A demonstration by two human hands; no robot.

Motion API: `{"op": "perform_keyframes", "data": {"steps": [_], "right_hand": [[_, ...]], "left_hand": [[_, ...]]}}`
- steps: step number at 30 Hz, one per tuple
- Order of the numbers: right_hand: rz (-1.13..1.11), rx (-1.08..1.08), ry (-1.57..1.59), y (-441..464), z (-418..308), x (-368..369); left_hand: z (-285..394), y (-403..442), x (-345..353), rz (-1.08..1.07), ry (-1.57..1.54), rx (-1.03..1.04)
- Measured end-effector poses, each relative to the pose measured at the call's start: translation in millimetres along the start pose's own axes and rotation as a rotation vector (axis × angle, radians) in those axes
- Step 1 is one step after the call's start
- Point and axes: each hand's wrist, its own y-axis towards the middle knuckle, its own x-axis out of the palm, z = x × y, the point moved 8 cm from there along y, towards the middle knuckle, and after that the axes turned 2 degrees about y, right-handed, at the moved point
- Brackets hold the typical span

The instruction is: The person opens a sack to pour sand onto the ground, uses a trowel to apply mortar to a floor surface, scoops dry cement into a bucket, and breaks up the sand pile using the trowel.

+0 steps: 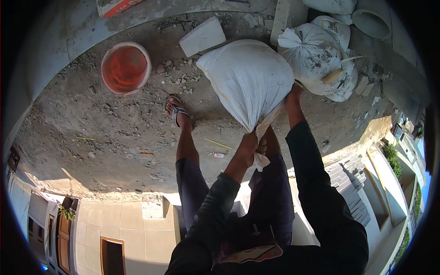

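A bulging white woven sack [250, 75] rests on the dirt in front of me, its gathered neck pointing toward my body. My left hand [250, 147] is closed around that twisted neck, and a loose flap of the fabric hangs out below the fist. Against the sack's right side lies my right hand [293, 97]; its fingers are mostly hidden, so their grip cannot be made out. My sandaled foot [178, 110] stands to the left of the sack. The lower part of my other leg is largely covered by the sack.
A reddish bucket [123, 68] sits at the left. Beyond the sack lies a pale block [202, 36]. Several dirty white sacks [316, 57] are piled at the right, near a round grey container [371, 24]. Rubble [185, 82] litters the ground.
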Motion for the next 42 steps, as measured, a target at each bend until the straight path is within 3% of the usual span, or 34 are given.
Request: {"op": "perform_keyframes", "data": {"steps": [4,9,13,16,18,20,26,28,30,31,34,35,36,37,38,39,40,41,42], "right_hand": [[-0.004,0.03,0.19,-15,-35,8],[0.117,-0.106,-0.28,-30,-68,17],[0.168,-0.086,-0.052,-154,-185,19],[0.138,-0.266,-0.012,-181,-212,26],[0.041,-0.18,-0.168,-174,-203,30],[0.047,-0.335,-0.188,-175,-212,35],[-0.032,-0.235,-0.223,-112,-172,25],[-0.084,-0.218,-0.255,-95,-174,17],[-0.043,-0.296,-0.608,-83,-209,7],[-0.029,-0.368,-0.524,-70,-233,12],[-0.298,-0.584,-0.408,-75,-326,97],[-0.413,-0.622,-0.382,-72,-343,138],[-0.506,-0.766,-0.558,-73,-356,179],[-0.599,-0.909,-0.735,-74,-363,219],[-0.6,-0.923,-0.742,-62,-365,246],[-0.604,-1.096,-0.962,-60,-360,278],[-0.593,-1.262,-1.185,-66,-358,302],[-0.679,-1.115,-1.28,-58,-352,326],[-0.676,-1.115,-1.279,-58,-350,340]], "left_hand": [[14,-15,-20,0.034,-0.022,0.015],[36,-39,-56,-0.048,-0.133,0.181],[22,-35,-93,-0.064,-0.325,0.212],[-1,-32,-108,-0.022,-0.474,0.216],[-8,-26,-112,-0.025,-0.478,0.201],[-11,-27,-115,0.014,-0.364,0.208],[-10,-21,-86,0.335,0.126,0.301],[-17,-8,-92,0.33,0.171,0.334],[-18,-1,-94,0.244,0.26,0.394],[-18,1,-95,0.236,0.253,0.396],[-14,2,-103,0.269,0.455,0.396],[-8,0,-96,0.275,0.56,0.495],[0,-5,-89,0.285,0.661,0.6],[5,-10,-85,0.263,0.702,0.554],[7,-12,-84,0.243,0.743,0.507],[6,-12,-86,0.313,0.743,0.609],[5,-14,-88,0.322,0.806,0.528],[3,-14,-89,0.321,0.838,0.46],[1,-15,-91,0.319,0.873,0.386]]}}
